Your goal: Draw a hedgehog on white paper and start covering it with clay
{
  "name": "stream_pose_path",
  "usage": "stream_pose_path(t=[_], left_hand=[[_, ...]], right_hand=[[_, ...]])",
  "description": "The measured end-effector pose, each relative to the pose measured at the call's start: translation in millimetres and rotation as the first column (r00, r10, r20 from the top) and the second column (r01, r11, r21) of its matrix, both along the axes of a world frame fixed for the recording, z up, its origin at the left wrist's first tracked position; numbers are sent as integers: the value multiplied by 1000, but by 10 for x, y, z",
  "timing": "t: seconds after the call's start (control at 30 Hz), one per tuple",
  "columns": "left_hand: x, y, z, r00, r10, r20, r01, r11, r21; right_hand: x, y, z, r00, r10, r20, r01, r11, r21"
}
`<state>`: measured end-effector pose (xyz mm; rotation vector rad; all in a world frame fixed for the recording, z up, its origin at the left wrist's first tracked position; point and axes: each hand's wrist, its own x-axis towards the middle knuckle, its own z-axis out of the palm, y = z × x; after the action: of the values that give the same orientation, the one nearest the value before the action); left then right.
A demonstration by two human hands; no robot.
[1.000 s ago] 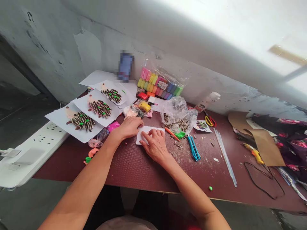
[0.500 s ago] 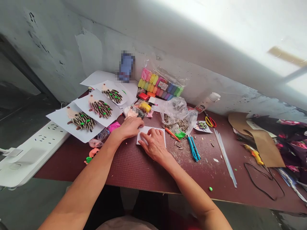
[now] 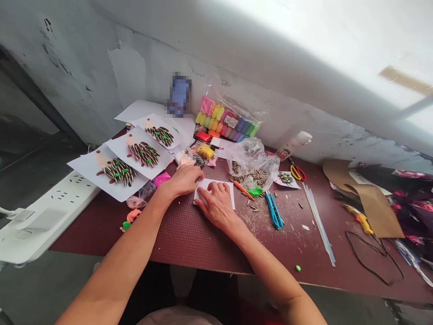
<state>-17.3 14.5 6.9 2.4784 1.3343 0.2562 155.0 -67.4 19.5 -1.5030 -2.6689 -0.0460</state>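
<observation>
A small white sheet of paper (image 3: 231, 188) lies on the dark red table under my hands. My left hand (image 3: 185, 179) is closed at its upper left edge, the fingers bent together; the thumb is mostly hidden. On top of the paper rests my right hand (image 3: 219, 205), open, its thumb apart from its slightly bent fingers. Just right of it are an orange clay tool (image 3: 244, 190), a lump of green clay (image 3: 255, 191) and a blue utility knife (image 3: 274, 210). Striped sunflower seeds (image 3: 257, 177) spill from a clear plastic bag (image 3: 249, 151) behind.
On the left, several sheets carry seed hedgehogs (image 3: 144, 153), close to a white power strip (image 3: 43, 221). Coloured clay packs (image 3: 226, 122) lean at the wall. To the right are a bottle (image 3: 294, 144), scissors (image 3: 297, 171), clear glue sticks (image 3: 320, 225) and a yellow glue gun (image 3: 363, 221) with its cord.
The view has shifted very slightly. Both hands stay in the same place on the paper, with almost no visible movement.
</observation>
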Motion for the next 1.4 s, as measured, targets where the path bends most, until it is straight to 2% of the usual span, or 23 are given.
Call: stream_pose_path(t=[0.43,0.6,0.77,0.97,1.1,1.27,1.33,1.4], left_hand=[[-14,16,-23,1000,-8,9,8,1000,9],[-23,9,-27,999,-9,31,9,1000,17],[-13,8,-66,999,17,50,-20,999,46],[48,15,-67,975,88,205,-115,986,123],[56,28,-32,947,109,302,-173,966,194],[19,34,-74,908,271,319,-367,881,299],[17,25,-124,894,352,277,-431,844,318],[26,13,-175,897,393,202,-440,837,325]], right_hand=[[41,-95,-1,999,3,-53,-3,1000,7],[96,-97,-33,995,-63,-78,66,997,43],[156,-79,-47,989,-73,-130,82,995,60],[297,55,-99,953,-215,-212,242,964,112],[364,112,-156,944,-238,-227,267,958,104],[361,114,-188,952,-202,-231,236,963,130],[363,116,-191,953,-199,-228,233,964,131],[375,123,-192,952,-204,-229,237,963,127]])
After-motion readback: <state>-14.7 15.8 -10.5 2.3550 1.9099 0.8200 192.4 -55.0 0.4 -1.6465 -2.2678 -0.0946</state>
